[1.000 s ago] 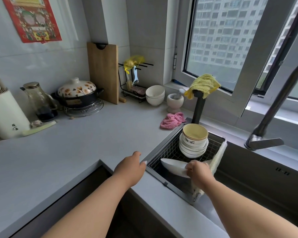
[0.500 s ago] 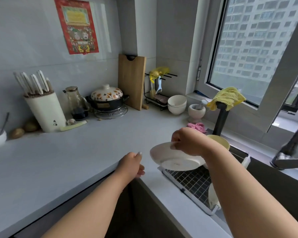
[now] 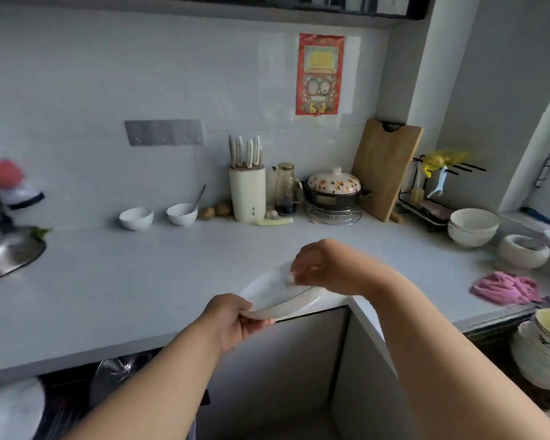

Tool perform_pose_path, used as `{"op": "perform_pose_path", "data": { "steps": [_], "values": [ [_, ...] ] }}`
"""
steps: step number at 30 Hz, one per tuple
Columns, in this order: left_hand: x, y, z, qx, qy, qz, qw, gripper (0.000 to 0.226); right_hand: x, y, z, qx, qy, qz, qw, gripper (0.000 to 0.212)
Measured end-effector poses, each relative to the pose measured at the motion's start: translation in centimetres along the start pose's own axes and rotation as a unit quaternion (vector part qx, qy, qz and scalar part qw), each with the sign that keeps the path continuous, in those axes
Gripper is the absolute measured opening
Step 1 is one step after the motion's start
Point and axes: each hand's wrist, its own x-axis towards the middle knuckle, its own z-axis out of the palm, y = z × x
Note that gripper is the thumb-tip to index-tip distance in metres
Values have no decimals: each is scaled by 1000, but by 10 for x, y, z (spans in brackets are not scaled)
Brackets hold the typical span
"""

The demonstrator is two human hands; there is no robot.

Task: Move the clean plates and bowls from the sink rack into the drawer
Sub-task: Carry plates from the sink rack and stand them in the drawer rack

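White plate (image 3: 283, 296) held over the counter's (image 3: 108, 296) inner corner.
Left hand (image 3: 232, 322) pinches its near rim; right hand (image 3: 318, 265), blurred, seemingly grips the far rim.

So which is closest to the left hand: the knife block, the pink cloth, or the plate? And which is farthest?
1. Plate: the left hand grips its near rim, touching.
2. Knife block: straight back by the wall.
3. Pink cloth: far off to the right on the counter, farthest in this view.

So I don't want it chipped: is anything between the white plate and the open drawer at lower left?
Nothing visible does. Both hands hold the white ceramic plate above the grey counter edge; the open drawer lies below left.
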Motion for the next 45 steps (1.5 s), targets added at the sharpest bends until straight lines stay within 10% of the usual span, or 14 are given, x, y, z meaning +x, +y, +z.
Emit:
{"op": "perform_pose_path", "data": {
  "steps": [5,8,14,24,40,45],
  "values": [
    [-38,7,-96,-44,88,61,993,22,57,-44,59,36,180,69,980,27],
    [-63,7,-154,-41,144,83,985,21,80,-83,103,164,68,177,968,33],
    [-114,-3,-260,-69,218,90,969,21,88,-179,177,537,-108,219,808,35],
    [-165,-16,-386,71,401,76,910,23,112,-292,260,498,-170,209,824,29],
    [-169,-24,-465,185,446,47,875,91,171,-317,397,363,-264,345,824,24],
    [-173,-32,-482,196,471,56,859,65,180,-315,446,348,-267,345,829,32]
  ]
}}
